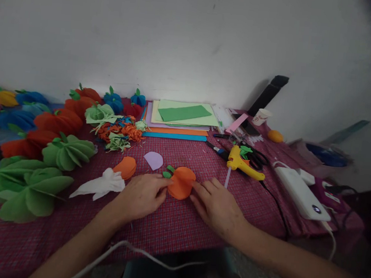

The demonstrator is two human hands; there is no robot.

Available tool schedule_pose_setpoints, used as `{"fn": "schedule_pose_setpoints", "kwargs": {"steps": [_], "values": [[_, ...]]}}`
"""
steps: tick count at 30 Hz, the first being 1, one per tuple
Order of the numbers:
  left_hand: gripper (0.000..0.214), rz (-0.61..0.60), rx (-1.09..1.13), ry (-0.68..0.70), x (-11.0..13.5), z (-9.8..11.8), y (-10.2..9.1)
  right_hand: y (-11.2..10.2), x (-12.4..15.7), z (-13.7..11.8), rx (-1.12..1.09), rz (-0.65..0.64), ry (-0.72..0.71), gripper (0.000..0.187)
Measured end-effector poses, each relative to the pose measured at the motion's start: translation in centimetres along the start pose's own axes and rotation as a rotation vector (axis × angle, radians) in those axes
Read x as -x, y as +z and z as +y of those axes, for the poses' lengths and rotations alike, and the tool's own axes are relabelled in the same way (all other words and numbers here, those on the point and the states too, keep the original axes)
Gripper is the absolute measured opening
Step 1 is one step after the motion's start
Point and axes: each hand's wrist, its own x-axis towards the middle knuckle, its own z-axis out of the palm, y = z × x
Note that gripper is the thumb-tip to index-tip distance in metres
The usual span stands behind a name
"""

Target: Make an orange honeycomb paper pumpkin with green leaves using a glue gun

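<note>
An orange paper pumpkin [181,186] lies flat in front of me, round, with a small green paper leaf [167,174] at its left edge. My left hand [143,194] pinches its left side between thumb and index finger. On the opposite edge, the curled fingers of my right hand [218,207] hold the pumpkin. Beside my left hand are a crumpled white tissue [102,183] and folded orange paper pieces [126,167]. A lilac paper piece [154,160] lies just beyond. To the right of my right hand sits a yellow glue gun [245,163] with a glue stick.
Finished paper pumpkins [59,121] in several colours fill the left side. Paper scraps [121,133] and stacked coloured sheets [184,113] lie at the back. Black scissors [258,157], a paper cup [262,116] and a white power bank [300,192] with cables are on the right.
</note>
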Motion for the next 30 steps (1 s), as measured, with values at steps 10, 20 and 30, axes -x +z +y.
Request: {"fn": "schedule_pose_setpoints", "kwargs": {"steps": [10, 20, 30], "values": [[0.022, 0.073, -0.204, 0.149, -0.4, 0.6, 2.1, 0.1, -3.4, 1.6, -0.1, 0.041, 0.091, 0.02], [0.022, 0.099, -0.26, 0.246, -0.8, -0.1, 3.7, 0.4, -5.1, 2.4, -0.102, -0.033, 0.155, 0.014], [0.021, 0.073, -0.285, 0.215, -1.1, 0.5, 3.3, 0.6, -5.4, 3.0, -0.071, -0.002, 0.111, 0.012]]}}
